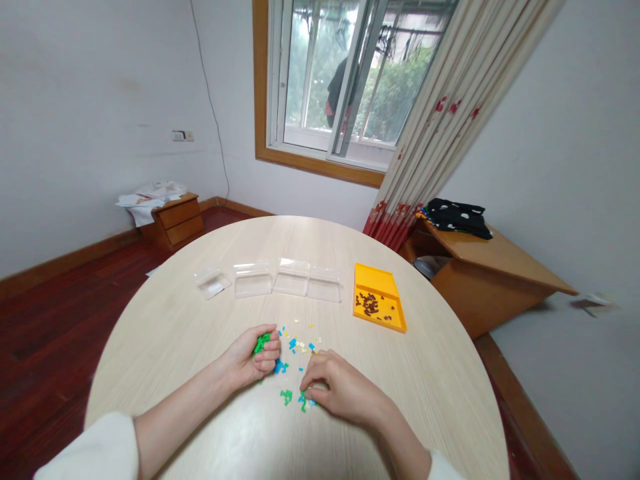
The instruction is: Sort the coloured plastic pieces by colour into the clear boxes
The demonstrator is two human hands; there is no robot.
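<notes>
My left hand (259,355) is curled, palm up, around a heap of small green plastic pieces (262,343) that look like tiny building bricks. Beneath its fingers, some blue pieces (280,367) lie on the table. My right hand (340,387) reaches down with thumb and fingertips drawn together over a mixed cluster of green and blue pieces (303,401); whatever is between the tips is hidden. Just left of that cluster is a small group of green pieces (287,397). Blue, yellow and cream pieces (299,345) are scattered beyond, between both hands.
On the round wooden table (425,400), an open yellow box (380,321) at the right holds dark brown pieces (370,304). Several clear plastic trays (253,285) stand in a row farther back. A wooden desk (480,267) stands beyond the right edge, a small cabinet (180,219) at the left.
</notes>
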